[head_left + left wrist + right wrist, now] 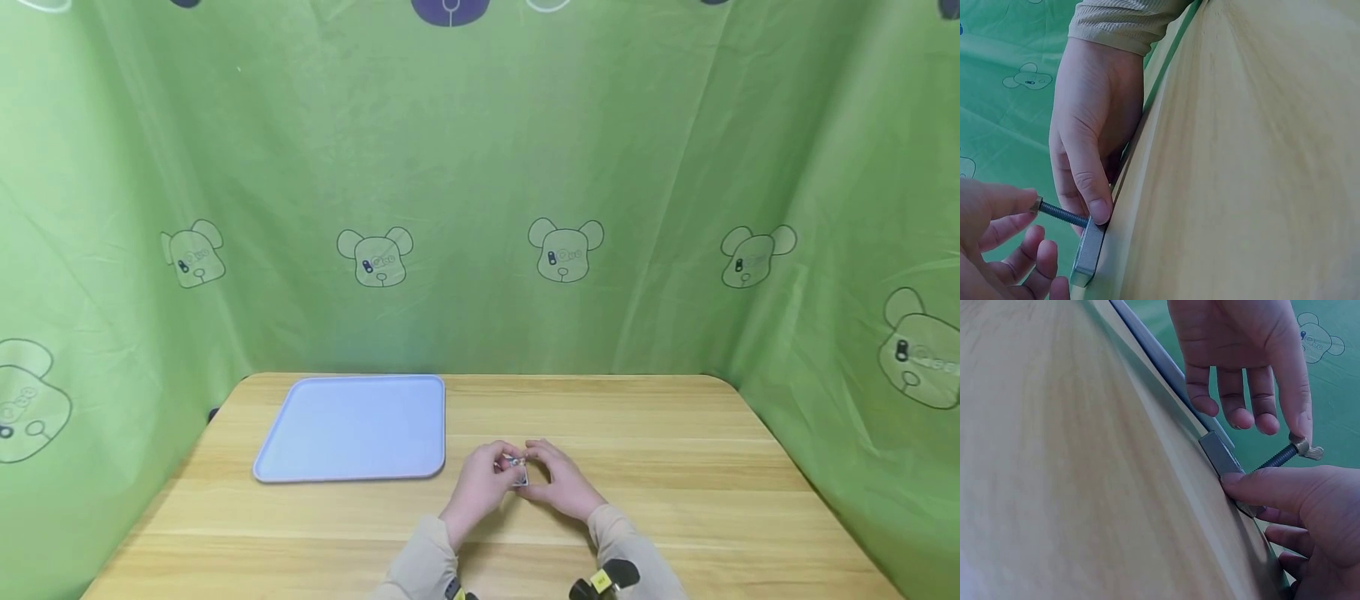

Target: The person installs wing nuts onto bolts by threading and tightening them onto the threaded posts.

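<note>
In the head view both hands meet above the table, right of the tray. My left hand (480, 485) pinches the winged metal end (1307, 448) of a dark threaded bolt (1063, 214). I cannot tell whether that end is a wing nut or the bolt's own head. Standing out from the face of a small grey metal block (1089, 255), the bolt meets it near my right thumb. My right hand (561, 483) holds this block between thumb and fingers, low over the tabletop. Some of the block is hidden behind the right fingers.
A pale blue rectangular tray (360, 429) lies at the back left of the wooden table (675, 450). Green curtain (480, 150) printed with bear heads hangs behind and at both sides. Dark wrist-worn devices (603, 579) sit at both sleeves.
</note>
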A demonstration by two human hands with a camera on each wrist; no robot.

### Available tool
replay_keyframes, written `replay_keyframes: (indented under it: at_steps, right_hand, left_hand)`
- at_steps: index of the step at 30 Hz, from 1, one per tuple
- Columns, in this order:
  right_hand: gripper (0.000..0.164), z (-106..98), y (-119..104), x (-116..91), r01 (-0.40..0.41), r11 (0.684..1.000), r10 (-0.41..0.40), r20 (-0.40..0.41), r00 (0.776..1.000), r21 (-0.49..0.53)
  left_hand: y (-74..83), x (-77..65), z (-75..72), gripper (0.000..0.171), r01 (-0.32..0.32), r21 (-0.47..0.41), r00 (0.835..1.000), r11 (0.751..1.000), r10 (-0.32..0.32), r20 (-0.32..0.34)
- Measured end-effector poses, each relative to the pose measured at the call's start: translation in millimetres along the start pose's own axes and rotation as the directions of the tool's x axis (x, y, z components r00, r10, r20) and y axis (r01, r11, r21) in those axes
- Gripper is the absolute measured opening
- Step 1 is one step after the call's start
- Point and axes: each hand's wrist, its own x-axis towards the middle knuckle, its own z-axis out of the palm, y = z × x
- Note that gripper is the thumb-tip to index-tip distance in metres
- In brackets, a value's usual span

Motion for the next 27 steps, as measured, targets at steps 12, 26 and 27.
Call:
replay_keyframes:
  at_steps: [12,26,27]
  right_hand:
    - [0.056,0.6,2.1,1.1,-0.001,1.000,0.001,0.005,1.000,-0.007]
    - [0.058,0.5,0.3,1.3,0.013,1.000,-0.013,0.001,1.000,-0.008]
    - [0.058,0.3,0.0,1.3,0.013,1.000,-0.013,0.002,1.000,-0.008]
  left_hand:
    - [-2.6,1.5,-1.3,0.013,-0.003,0.045,1.000,0.999,0.003,0.014]
    - [1.2,1.6,-4.0,0.026,0.041,-0.027,0.999,0.999,-0.042,-0.027]
    - [1.9,1.4,-4.7,0.026,0.047,-0.034,0.998,0.998,-0.048,-0.034]
